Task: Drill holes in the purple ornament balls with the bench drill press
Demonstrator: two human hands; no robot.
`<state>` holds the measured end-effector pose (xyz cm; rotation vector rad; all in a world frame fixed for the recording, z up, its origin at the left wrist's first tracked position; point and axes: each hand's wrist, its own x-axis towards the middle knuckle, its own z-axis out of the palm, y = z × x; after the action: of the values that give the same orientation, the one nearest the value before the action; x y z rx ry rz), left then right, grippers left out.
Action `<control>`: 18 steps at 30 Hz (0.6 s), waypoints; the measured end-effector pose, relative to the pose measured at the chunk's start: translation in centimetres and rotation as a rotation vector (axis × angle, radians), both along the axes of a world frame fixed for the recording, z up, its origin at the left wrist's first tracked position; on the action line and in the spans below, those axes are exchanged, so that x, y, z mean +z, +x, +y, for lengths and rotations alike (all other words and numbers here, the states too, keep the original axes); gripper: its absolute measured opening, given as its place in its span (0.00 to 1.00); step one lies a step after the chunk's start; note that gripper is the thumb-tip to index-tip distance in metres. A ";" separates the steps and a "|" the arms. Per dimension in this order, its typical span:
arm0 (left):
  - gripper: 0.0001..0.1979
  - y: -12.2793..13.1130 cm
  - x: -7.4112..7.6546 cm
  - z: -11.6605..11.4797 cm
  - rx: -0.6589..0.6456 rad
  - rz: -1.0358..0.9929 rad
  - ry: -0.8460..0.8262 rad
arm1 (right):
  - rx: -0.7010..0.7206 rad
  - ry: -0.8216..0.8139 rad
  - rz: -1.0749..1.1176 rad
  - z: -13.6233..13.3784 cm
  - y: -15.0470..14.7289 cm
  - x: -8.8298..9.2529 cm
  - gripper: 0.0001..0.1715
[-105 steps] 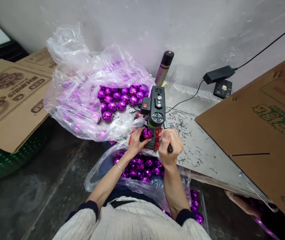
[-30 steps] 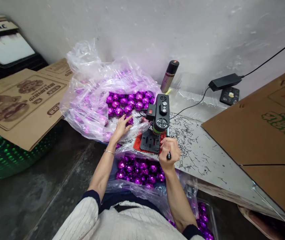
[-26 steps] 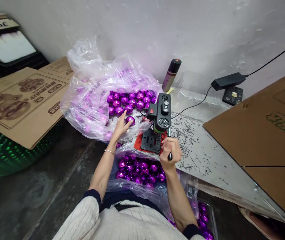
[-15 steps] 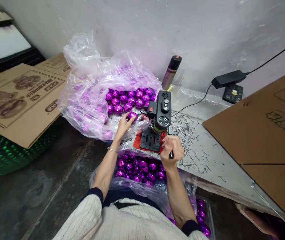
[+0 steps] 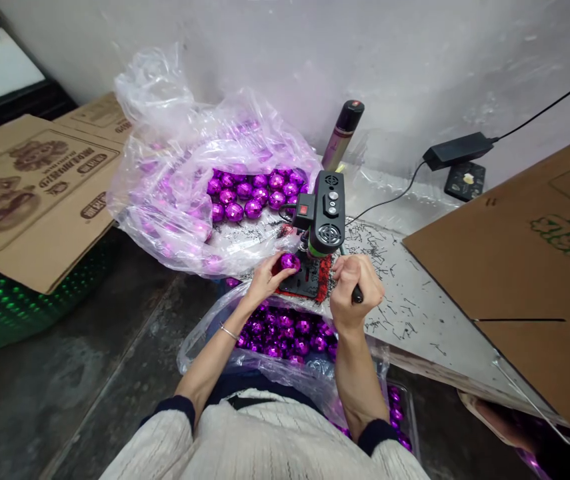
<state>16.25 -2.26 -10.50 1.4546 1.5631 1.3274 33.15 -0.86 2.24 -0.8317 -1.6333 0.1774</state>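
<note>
Between the thumb and fingers of my left hand [image 5: 265, 279] is a shiny purple faceted ball [image 5: 290, 261], held over the base plate of a small black press-like machine [image 5: 329, 207]. My right hand [image 5: 355, 290] is wrapped round the machine's black lever handle [image 5: 357, 294], at the right of the base. A red mat [image 5: 323, 280] lies under the base. Behind my left hand, more purple balls [image 5: 252, 209] lie in an open clear plastic bag [image 5: 175, 173]. Below the machine, a second plastic-lined container holds many purple balls [image 5: 285, 331].
Black bits litter the white tabletop [image 5: 395, 313]. A spray can [image 5: 343, 133] stands behind the machine; a power adapter [image 5: 457, 151] with its cable is at the wall. Cardboard boxes flank both sides, the left one [image 5: 35, 193] above green shiny balls [image 5: 25, 293].
My left hand has carried the purple ball from the bag's edge rightward and nearer, over the machine's base. My right hand has shifted slightly right, still on the lever.
</note>
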 end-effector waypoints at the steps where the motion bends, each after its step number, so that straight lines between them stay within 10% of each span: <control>1: 0.29 0.3 -0.1 0.0 -0.013 0.091 0.025 | -0.002 0.002 -0.006 0.0 0.0 -0.1 0.18; 8: 0.29 1.1 0.2 1.1 -0.087 0.409 0.130 | 0.010 0.031 0.010 -0.1 0.1 -0.4 0.16; 18: 0.33 2.8 -1.6 1.4 -0.081 0.348 0.218 | 0.019 0.041 0.020 0.0 0.1 -0.5 0.15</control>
<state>19.01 -0.85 -12.12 1.9491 1.5862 1.2781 33.22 -0.87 1.77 -0.7815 -1.6217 0.1643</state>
